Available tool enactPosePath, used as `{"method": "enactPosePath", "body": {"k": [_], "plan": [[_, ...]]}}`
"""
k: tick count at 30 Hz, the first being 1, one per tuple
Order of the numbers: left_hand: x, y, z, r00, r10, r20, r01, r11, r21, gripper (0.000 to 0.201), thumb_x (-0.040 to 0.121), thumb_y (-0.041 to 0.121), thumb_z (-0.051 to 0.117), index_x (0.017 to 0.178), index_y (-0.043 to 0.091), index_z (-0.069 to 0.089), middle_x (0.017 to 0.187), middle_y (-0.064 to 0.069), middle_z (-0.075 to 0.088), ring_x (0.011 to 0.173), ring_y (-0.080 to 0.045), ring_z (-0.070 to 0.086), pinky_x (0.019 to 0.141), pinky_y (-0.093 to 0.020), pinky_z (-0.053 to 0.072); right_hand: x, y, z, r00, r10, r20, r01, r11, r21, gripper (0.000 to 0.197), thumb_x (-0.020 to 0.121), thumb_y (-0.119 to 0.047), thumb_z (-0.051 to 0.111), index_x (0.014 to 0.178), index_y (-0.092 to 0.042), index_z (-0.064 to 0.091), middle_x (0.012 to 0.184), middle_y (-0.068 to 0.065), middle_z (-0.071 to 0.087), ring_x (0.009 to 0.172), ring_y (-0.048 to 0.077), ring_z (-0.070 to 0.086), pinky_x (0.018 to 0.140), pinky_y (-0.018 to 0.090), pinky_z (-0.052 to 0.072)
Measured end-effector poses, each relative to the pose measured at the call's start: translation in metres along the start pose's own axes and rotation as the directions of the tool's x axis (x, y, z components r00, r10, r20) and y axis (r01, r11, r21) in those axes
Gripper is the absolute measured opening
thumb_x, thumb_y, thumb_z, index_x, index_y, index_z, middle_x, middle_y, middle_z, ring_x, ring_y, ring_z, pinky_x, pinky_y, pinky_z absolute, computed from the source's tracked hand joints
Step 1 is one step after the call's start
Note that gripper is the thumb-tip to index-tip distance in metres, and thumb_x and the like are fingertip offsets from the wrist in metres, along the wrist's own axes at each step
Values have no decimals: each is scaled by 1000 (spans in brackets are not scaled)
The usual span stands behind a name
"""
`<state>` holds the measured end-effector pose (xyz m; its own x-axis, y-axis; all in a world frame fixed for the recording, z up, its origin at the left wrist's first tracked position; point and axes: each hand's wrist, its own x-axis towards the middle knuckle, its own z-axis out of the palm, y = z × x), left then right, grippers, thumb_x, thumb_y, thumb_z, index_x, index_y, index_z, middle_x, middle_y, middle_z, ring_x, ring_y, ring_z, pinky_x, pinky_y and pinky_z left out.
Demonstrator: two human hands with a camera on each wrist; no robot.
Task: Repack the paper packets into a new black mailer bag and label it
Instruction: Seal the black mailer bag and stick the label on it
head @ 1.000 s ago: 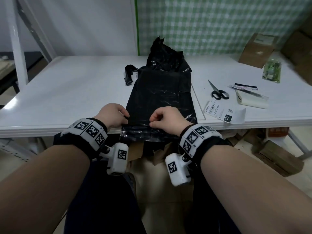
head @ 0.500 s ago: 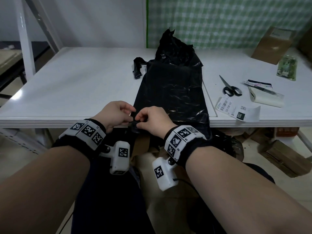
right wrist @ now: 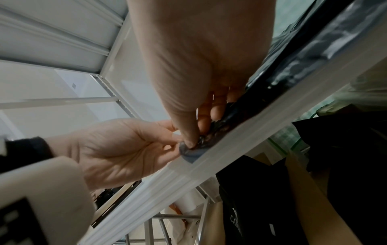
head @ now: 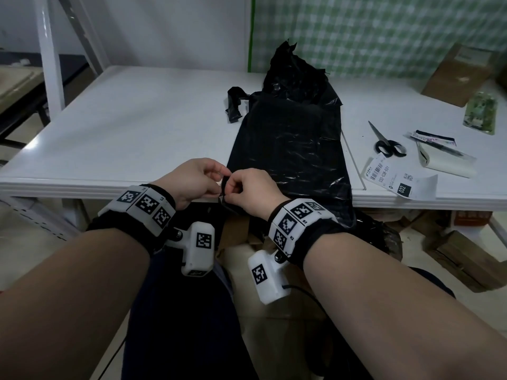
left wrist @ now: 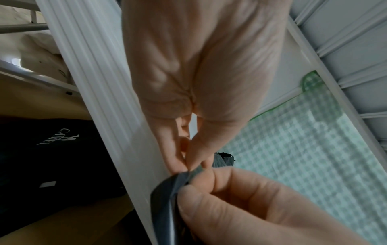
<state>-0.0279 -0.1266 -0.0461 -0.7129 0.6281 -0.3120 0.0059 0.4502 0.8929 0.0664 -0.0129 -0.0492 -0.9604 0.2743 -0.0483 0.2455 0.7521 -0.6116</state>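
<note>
A new black mailer bag (head: 290,149) lies lengthwise on the white table (head: 137,127), its near end hanging over the front edge. My left hand (head: 218,178) and right hand (head: 231,189) meet at the bag's near left corner (head: 223,187), both pinching the film there. In the left wrist view the left thumb and forefinger (left wrist: 189,164) nip the tip of the grey-black corner (left wrist: 167,199) while the right hand's fingers (left wrist: 240,207) curl round it. The right wrist view shows the right thumb (right wrist: 189,140) pressing that corner (right wrist: 191,153) at the table's edge. No paper packets show.
A crumpled old black bag (head: 293,69) and a black strip (head: 234,105) lie behind the mailer. To the right are scissors (head: 386,144), a printed label (head: 397,182), a paper roll (head: 444,163), a green packet (head: 481,113) and a cardboard box (head: 461,75). Boxes stand under the table.
My right hand slid left along the bag's near edge from its middle to the left corner, meeting the left hand. Both hands now pinch that corner.
</note>
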Motion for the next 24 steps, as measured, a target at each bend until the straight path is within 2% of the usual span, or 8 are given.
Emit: {"method": "enactPosePath", "body": {"k": [3, 5, 9, 14, 16, 19, 21, 24], "plan": [[1, 0, 0, 1000, 0, 13, 0, 1000, -6, 42, 76, -21, 47, 86, 18, 63, 99, -11, 48, 77, -14, 53, 52, -11, 50, 0, -1, -1, 1000, -5, 25, 5, 1000, -4, 11, 80, -21, 65, 73, -26, 60, 77, -12, 58, 86, 16, 61, 86, 38, 50], [1, 0, -1, 1000, -10, 21, 10, 1000, -4, 43, 75, -20, 47, 86, 18, 63, 102, -12, 49, 80, -15, 53, 53, -12, 50, -1, -1, -2, 1000, 1, 22, -2, 1000, 24, 9, 79, -22, 67, 81, -26, 59, 82, -10, 60, 88, 16, 61, 86, 37, 50], [2, -1, -2, 999, -16, 35, 16, 1000, -2, 46, 73, -21, 45, 86, 18, 64, 106, -14, 51, 78, -14, 53, 50, -12, 49, 0, -1, -1, 999, 11, 42, -13, 998, 55, 25, 74, -28, 74, 97, -24, 65, 86, -10, 60, 90, 14, 61, 85, 35, 51], [1, 1, -2, 999, -31, 32, 31, 999, -21, 47, 73, -22, 45, 87, 19, 63, 103, -12, 49, 80, -15, 54, 56, -16, 52, 2, -3, 0, 999, 10, 45, -12, 999, 37, 14, 75, -24, 73, 88, -24, 66, 89, -8, 63, 94, 16, 62, 88, 37, 51], [-1, 2, -1, 999, -31, 33, 31, 999, -18, 46, 74, -22, 45, 86, 19, 63, 101, -10, 48, 77, -14, 54, 55, -15, 52, 2, -3, 0, 999, 10, 40, -11, 1000, 28, 10, 76, -23, 72, 81, -27, 64, 86, -9, 61, 93, 16, 62, 89, 37, 50], [-2, 4, 1, 999, -39, 28, 41, 998, -49, 44, 75, -23, 43, 88, 15, 62, 96, -8, 46, 73, -13, 53, 50, -13, 52, 3, -3, 0, 999, -5, 43, 4, 1000, 23, 13, 77, -23, 70, 71, -28, 60, 83, -10, 60, 91, 17, 61, 90, 39, 49], [-3, 6, 2, 998, -56, 32, 59, 993, -99, 41, 77, -22, 42, 91, 11, 61, 93, -8, 46, 74, -14, 55, 49, -14, 53, 2, -3, 0, 999, -10, 50, 9, 1000, 29, 13, 78, -24, 70, 71, -27, 60, 85, -9, 61, 92, 17, 61, 90, 38, 49], [-1, 7, 3, 998, -68, 19, 69, 990, -122, 34, 79, -18, 48, 93, 10, 62, 94, -8, 46, 75, -15, 58, 56, -19, 58, 3, -2, -1, 997, -25, 70, 22, 999, 36, 13, 80, -24, 68, 71, -26, 59, 86, -8, 62, 92, 17, 61, 89, 38, 49]]}}
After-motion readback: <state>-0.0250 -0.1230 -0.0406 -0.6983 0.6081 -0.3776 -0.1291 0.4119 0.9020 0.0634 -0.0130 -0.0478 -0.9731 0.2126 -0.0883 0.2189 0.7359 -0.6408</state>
